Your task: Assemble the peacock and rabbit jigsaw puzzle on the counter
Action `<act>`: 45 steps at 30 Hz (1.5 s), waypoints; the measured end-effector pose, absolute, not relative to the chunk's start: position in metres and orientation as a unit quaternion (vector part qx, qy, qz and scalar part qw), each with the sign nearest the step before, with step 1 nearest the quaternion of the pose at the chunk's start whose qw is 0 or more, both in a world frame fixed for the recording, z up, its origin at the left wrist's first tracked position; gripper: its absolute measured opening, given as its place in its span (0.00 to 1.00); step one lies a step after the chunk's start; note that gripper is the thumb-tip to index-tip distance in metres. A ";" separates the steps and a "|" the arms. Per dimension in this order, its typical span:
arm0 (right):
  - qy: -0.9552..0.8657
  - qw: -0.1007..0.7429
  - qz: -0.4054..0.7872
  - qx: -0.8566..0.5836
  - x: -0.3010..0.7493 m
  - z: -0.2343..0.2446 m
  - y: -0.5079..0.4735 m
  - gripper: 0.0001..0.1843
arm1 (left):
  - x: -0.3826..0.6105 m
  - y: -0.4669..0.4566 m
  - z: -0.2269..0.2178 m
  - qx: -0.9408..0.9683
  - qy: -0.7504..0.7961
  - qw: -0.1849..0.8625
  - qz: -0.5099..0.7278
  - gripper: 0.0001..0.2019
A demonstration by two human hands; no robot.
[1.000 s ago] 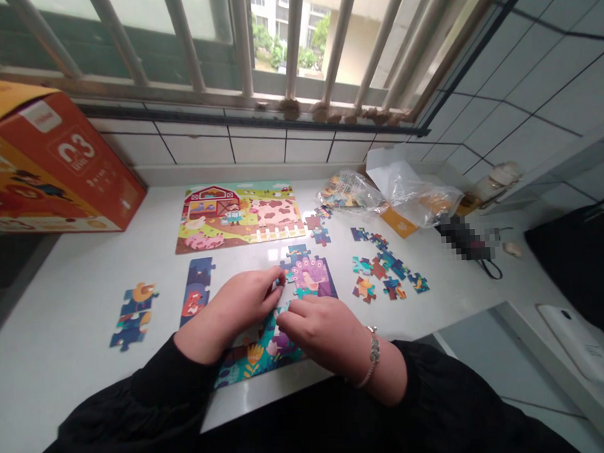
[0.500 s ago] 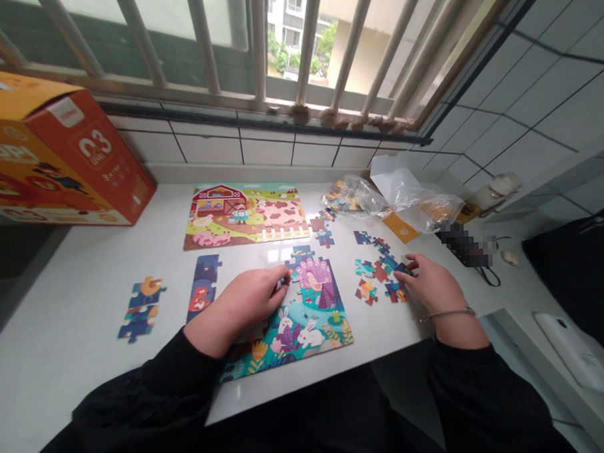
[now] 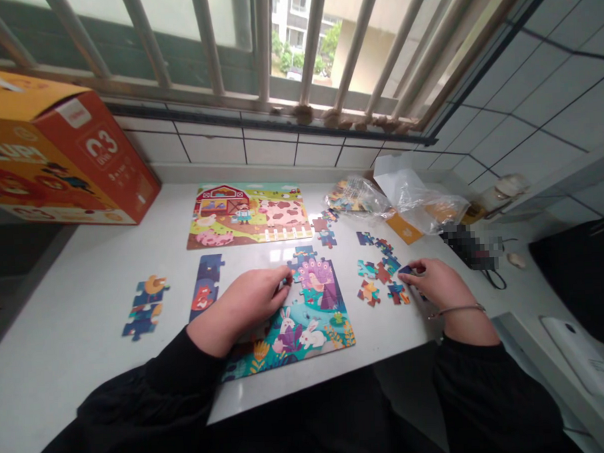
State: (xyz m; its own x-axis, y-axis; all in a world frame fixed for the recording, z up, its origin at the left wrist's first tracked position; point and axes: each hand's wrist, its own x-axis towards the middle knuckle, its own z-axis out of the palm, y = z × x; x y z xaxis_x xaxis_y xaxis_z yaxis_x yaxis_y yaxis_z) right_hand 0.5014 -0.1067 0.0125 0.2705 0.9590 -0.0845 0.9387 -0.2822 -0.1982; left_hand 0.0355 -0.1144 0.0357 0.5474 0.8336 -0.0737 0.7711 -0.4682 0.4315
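My left hand rests with curled fingers on the left part of a half-built animal puzzle showing rabbits and a peacock. Its fingertips touch the puzzle's edge near the peacock. My right hand lies to the right among several loose puzzle pieces, its fingers pinched on a dark blue piece. A finished farm puzzle lies further back on the white counter.
An orange puzzle box stands at the back left. Two joined strips of pieces lie left of my left hand. Plastic bags with pieces sit at the back right, below a barred window. A white phone lies far right.
My right hand left the animal puzzle, moved right to the loose pieces, and pinched a dark blue one. My left hand stayed on the puzzle.
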 end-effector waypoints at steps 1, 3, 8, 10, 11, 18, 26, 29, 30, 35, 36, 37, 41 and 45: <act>-0.594 0.060 0.099 -0.796 0.501 0.014 -0.107 0.17 | 0.035 -0.114 0.035 0.854 0.469 0.213 0.077 0.08; -0.589 0.075 0.112 -0.797 0.500 0.017 -0.107 0.15 | 0.035 -0.114 0.035 0.855 0.465 0.213 0.084 0.09; -0.581 0.154 0.075 -0.795 0.492 0.030 -0.109 0.18 | 0.036 -0.114 0.035 0.858 0.464 0.207 0.076 0.09; -0.608 0.202 0.087 -0.763 0.476 0.037 -0.107 0.26 | 0.036 -0.115 0.037 0.859 0.464 0.207 0.069 0.08; -0.625 0.224 0.117 -0.739 0.464 0.039 -0.106 0.30 | 0.037 -0.115 0.037 0.858 0.465 0.207 0.067 0.09; -0.570 0.377 0.465 -0.563 0.342 0.031 -0.068 0.27 | 0.036 -0.114 0.036 0.856 0.471 0.205 0.066 0.11; -0.555 0.429 0.453 -0.550 0.287 -0.011 -0.017 0.29 | 0.036 -0.112 0.031 0.854 0.473 0.210 0.058 0.10; -0.547 0.440 0.407 -0.584 0.302 -0.016 -0.011 0.29 | 0.036 -0.112 0.031 0.854 0.472 0.210 0.056 0.10; -0.544 0.442 0.395 -0.594 0.308 -0.016 -0.011 0.29 | 0.037 -0.112 0.031 0.854 0.472 0.209 0.055 0.11; -0.575 0.404 0.391 -0.594 0.318 -0.009 -0.022 0.28 | 0.036 -0.111 0.027 0.855 0.470 0.211 0.065 0.11; -0.597 0.383 0.389 -0.588 0.317 -0.007 -0.025 0.27 | 0.036 -0.110 0.026 0.854 0.470 0.212 0.069 0.11; -0.621 0.361 0.381 -0.582 0.316 -0.006 -0.027 0.24 | 0.035 -0.110 0.025 0.853 0.470 0.215 0.072 0.11; -0.678 0.292 0.322 -0.592 0.315 -0.001 -0.030 0.13 | 0.035 -0.110 0.024 0.851 0.471 0.219 0.077 0.12; -0.689 0.253 0.283 -0.617 0.315 0.001 -0.031 0.09 | 0.036 -0.111 0.028 0.850 0.474 0.219 0.071 0.12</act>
